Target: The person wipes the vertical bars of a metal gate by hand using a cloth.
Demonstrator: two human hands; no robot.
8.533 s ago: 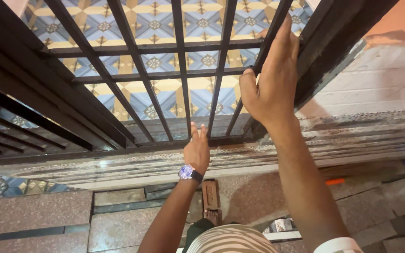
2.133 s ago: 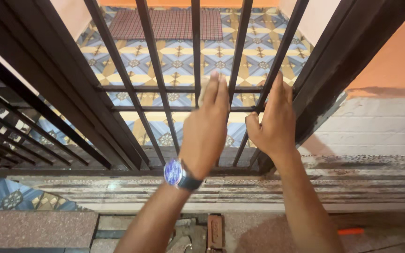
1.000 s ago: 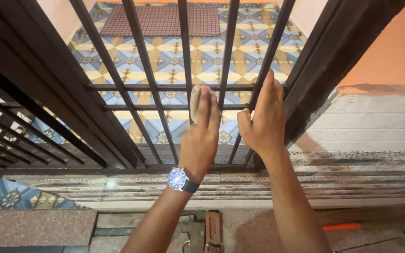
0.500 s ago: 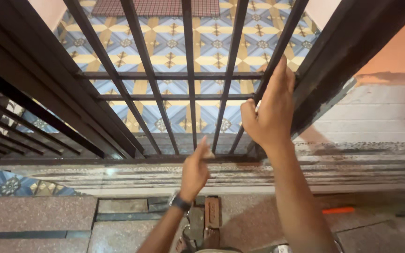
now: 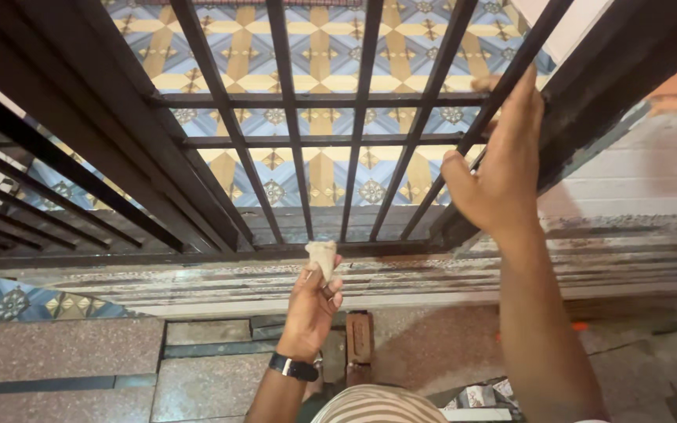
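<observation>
A black metal gate [image 5: 299,141] of upright bars and two crossbars stands in front of me. My right hand [image 5: 499,168] is wrapped around the rightmost upright bar, near the dark door frame [image 5: 613,70]. My left hand [image 5: 311,305], with a dark wristwatch [image 5: 293,366], is low, just under the gate's bottom rail. It pinches a small beige piece of sandpaper or cloth [image 5: 321,254] between fingers and thumb, held off the bars.
A worn stone threshold [image 5: 197,286] runs under the gate. Behind the bars lies a blue and yellow patterned tile floor [image 5: 323,47]. A brick [image 5: 360,338] lies on the granite floor by my feet. A second barred panel [image 5: 33,196] angles off left.
My left hand came down off the middle bars to below the bottom rail, and the beige piece now shows in its fingers. My right hand stays on the right bar.
</observation>
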